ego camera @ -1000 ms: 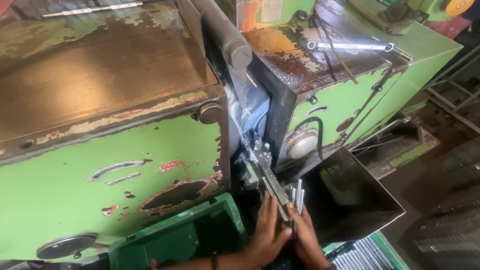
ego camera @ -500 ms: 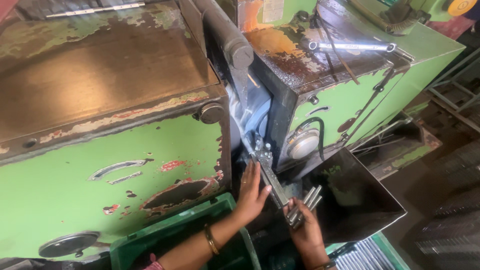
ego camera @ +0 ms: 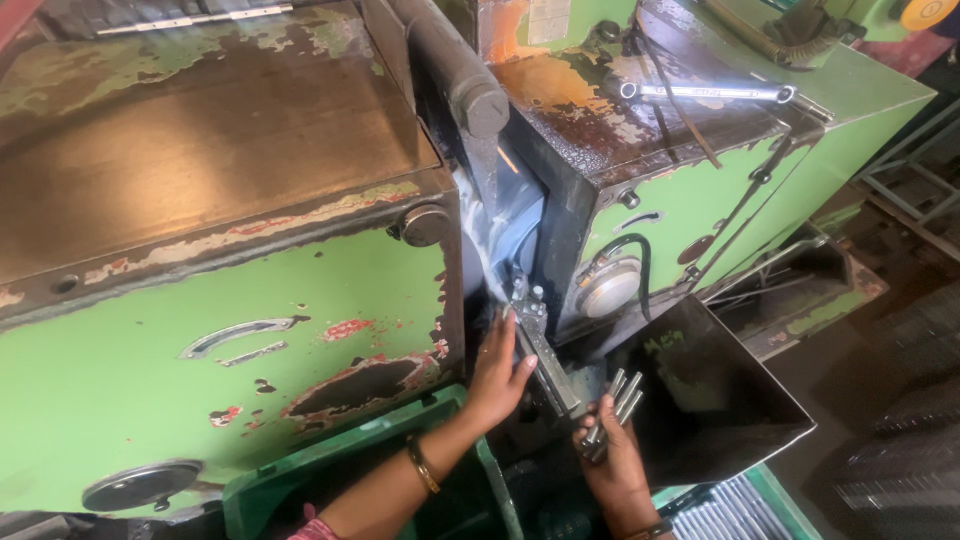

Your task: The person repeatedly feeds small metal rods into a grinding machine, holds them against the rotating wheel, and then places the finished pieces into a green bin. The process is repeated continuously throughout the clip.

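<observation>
Both hands work low at the front of a worn green machine: the left hand (ego camera: 497,372) lies flat and spread against the narrow grey steel guide rail (ego camera: 548,362) that slopes down out of the gap between the two housings, fingertips pointing up toward the wet opening, apparently to steady or feed what rides on the rail; the right hand (ego camera: 612,462) is clamped round a small bundle of short silvery steel rods (ego camera: 614,410), their ends fanning upward just beside the rail's lower end, so the next rod sits close to where it would go. Room is tight here: the chipped green left housing (ego camera: 220,350) walls in the left wrist, the green right housing (ego camera: 680,215) and the dark sheet-metal chute (ego camera: 720,400) hem in the right. A green plastic crate (ego camera: 300,480) sits under the left forearm, and a tray of more rods (ego camera: 715,505) shows at the bottom edge. A steel spanner (ego camera: 705,93) rests well apart on top.
</observation>
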